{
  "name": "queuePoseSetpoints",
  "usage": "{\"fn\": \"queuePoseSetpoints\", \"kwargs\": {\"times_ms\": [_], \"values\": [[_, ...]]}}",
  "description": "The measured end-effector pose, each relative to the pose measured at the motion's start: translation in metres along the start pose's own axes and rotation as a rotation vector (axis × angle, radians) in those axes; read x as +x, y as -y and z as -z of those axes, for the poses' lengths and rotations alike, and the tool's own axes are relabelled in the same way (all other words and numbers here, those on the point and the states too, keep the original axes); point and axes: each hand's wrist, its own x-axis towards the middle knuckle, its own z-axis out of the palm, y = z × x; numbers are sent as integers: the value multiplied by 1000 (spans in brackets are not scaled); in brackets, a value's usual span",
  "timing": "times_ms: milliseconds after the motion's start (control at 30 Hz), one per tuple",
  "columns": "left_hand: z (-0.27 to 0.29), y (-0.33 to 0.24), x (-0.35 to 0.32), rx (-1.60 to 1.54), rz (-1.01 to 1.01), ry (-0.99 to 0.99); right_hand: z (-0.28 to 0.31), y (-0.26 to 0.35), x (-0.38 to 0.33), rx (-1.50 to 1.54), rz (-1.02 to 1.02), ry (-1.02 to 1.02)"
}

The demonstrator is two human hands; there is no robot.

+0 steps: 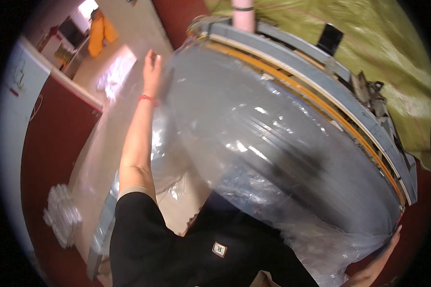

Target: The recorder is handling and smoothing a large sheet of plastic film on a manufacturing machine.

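A wide sheet of clear plastic film (254,148) lies shiny and creased over a long grey tabletop (201,71) and hangs down toward my body. At the far left corner my left hand (152,71) is raised, a red bracelet on its wrist, its fingers curled closed where the film's edge runs. At the near right end my right hand (385,253) grips the film beside the table's end, where the film gathers; part of its fingers is hidden. Between the two hands the film is stretched across the top.
Along the far side run an orange strip (321,100) and a grey metal rail (292,57). A pink roll (243,16), a dark phone-like slab (329,39) and yellow-green sheeting (383,43) lie beyond. Bundled clear plastic (62,215) sits at the left, near a dark red panel (48,143).
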Motion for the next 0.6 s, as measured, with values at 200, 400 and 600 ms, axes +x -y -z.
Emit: {"fn": "queuePoseSetpoints", "kwargs": {"times_ms": [200, 400, 600], "values": [[146, 134, -98, 539, 135, 81, -19, 38, 3, -341, 153, -354], [158, 127, -194, 1031, 46, 358, -114, 129, -6, -419, 616, -200], [231, 118, -181, 821, 328, 29, -190, 253, -67, -386, 940, -100]]}}
